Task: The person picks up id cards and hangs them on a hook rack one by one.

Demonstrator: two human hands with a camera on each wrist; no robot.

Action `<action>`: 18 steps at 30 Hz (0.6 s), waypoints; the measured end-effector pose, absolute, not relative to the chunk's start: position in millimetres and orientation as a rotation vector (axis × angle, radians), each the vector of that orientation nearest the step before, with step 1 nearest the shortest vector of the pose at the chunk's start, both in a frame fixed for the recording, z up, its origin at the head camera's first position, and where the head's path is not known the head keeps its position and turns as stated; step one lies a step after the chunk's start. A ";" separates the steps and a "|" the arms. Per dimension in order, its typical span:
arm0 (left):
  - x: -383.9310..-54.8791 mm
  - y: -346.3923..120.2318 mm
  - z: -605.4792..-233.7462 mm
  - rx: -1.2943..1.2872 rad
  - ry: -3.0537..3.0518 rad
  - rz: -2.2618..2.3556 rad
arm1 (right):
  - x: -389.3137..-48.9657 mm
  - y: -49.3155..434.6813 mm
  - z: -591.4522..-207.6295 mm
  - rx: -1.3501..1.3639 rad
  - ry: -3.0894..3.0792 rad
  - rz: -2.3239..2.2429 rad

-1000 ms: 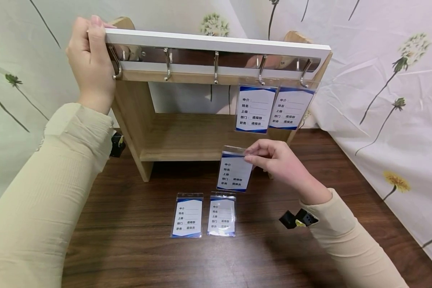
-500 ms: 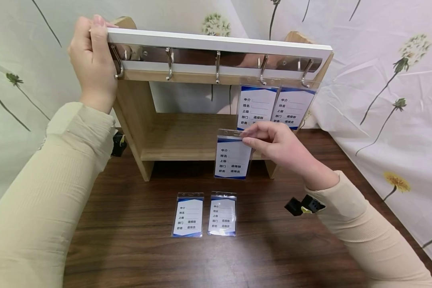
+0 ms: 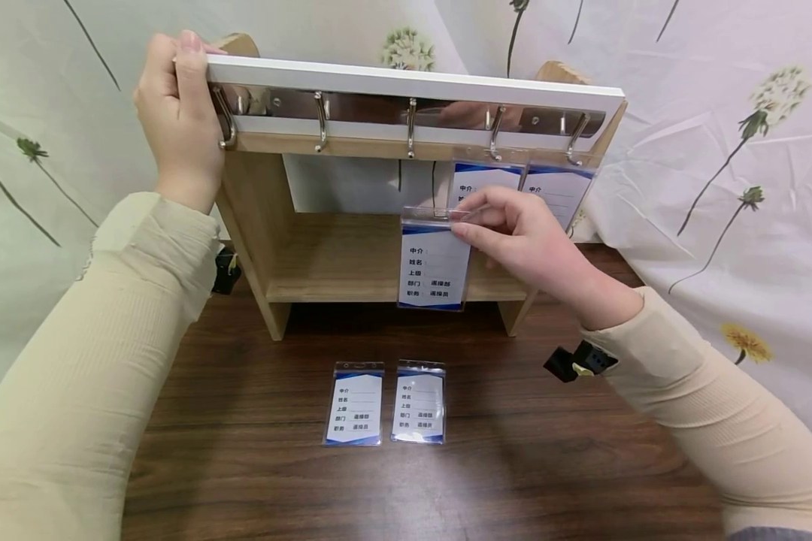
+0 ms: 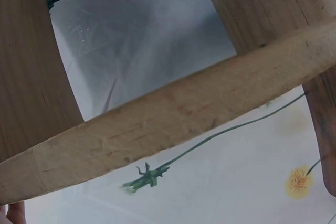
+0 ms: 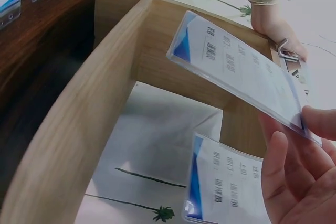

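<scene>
My right hand (image 3: 524,233) pinches a clear-sleeved badge card (image 3: 434,264) by its top right corner. The card hangs upright in front of the wooden shelf (image 3: 341,259), below the middle hook (image 3: 411,128). In the right wrist view the thumb lies on the upper end of the held badge card (image 5: 236,72). My left hand (image 3: 179,120) grips the left end of the white hook rail (image 3: 413,73). Two more badge cards hang from the two rightmost hooks, partly hidden behind my right hand; one hanging badge card (image 5: 226,182) shows below the held one in the right wrist view.
Two badge cards, a left one (image 3: 354,406) and a right one (image 3: 419,403), lie side by side on the dark wooden tabletop (image 3: 277,481). The two left hooks carry nothing. A white flower-patterned cloth (image 3: 731,188) surrounds the shelf.
My right hand has raised the badge card from just above the tabletop to in front of the shelf opening, nearer the hooks. My left hand stays on the rail.
</scene>
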State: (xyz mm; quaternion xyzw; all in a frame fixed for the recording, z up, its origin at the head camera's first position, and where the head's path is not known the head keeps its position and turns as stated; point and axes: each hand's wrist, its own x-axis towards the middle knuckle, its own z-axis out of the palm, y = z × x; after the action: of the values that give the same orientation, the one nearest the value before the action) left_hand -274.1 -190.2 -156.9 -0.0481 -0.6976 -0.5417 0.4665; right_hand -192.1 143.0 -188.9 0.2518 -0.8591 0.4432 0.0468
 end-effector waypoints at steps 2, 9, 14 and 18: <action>-273.7 -190.5 -157.2 -0.117 -1.717 -1.326 | -193.8 141.0 -184.8 0.780 -2.615 1.359; -274.0 -190.3 -158.0 -0.125 -1.722 -1.313 | -199.7 136.0 -170.2 0.851 -2.580 1.350; -274.2 -190.2 -157.5 -0.120 -1.722 -1.316 | -203.1 132.5 -161.9 0.827 -2.612 1.311; -274.3 -190.0 -157.5 -0.124 -1.715 -1.329 | -206.7 128.5 -158.5 0.817 -2.625 1.285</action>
State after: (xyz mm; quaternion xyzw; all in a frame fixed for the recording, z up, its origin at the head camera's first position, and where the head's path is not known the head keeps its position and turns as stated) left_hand -274.3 -190.0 -157.5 -0.0506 -0.6984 -0.5413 0.4655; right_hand -206.7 128.5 -158.5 0.2688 -0.8638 0.4228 0.0534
